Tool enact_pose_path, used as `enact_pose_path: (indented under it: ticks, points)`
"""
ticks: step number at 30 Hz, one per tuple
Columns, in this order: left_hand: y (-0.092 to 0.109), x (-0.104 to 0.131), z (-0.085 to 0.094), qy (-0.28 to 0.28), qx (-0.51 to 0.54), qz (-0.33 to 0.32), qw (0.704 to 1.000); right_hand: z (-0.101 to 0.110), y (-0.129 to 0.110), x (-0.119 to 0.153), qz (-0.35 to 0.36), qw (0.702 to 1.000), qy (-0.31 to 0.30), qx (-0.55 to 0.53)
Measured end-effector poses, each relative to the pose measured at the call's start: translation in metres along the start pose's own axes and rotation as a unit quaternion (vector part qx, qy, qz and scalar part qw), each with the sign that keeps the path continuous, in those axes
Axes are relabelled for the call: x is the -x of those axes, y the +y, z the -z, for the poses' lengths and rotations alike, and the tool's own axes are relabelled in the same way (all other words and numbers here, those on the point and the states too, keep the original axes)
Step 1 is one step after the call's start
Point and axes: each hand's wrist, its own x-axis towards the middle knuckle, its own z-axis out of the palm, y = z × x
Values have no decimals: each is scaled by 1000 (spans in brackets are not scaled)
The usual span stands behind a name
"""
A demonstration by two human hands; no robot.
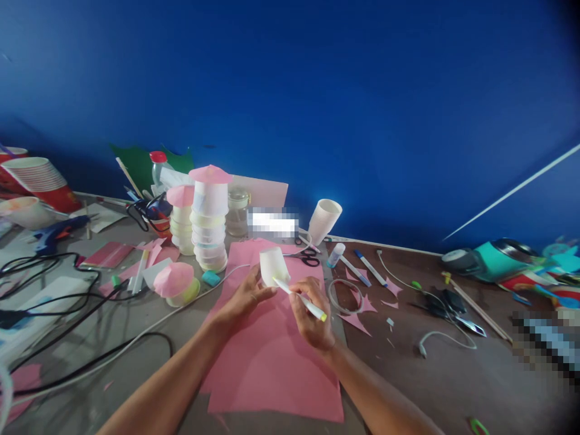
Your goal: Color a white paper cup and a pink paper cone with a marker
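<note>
A white paper cup (272, 266) is tilted over the pink paper sheet (276, 368), its wide end away from me. My left hand (247, 295) grips it from the left, thumb along its near side. My right hand (312, 311) is closed around a white marker (304, 299) with a yellow end. The marker's tip touches or nearly touches the cup's lower wall, where a faint yellow tint shows. Black-handled scissors (310, 260) lie just behind the cup on the right.
Left of the sheet stand stacked-cup towers (209, 223) with pink paper roofs and a small pink-topped cup (176, 283). White cups (324, 220) lean near the blue wall. A glue stick (336, 255), blue-capped markers (370, 268) and pink scraps lie right. Cables (149, 329) cross the left side.
</note>
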Motion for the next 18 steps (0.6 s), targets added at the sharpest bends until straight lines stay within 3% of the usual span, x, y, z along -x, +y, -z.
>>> enact_pose_path:
  ticks: [18]
  points:
    - [4, 0, -1, 2, 8, 9, 1000, 3, 5, 3, -38, 998, 44, -7]
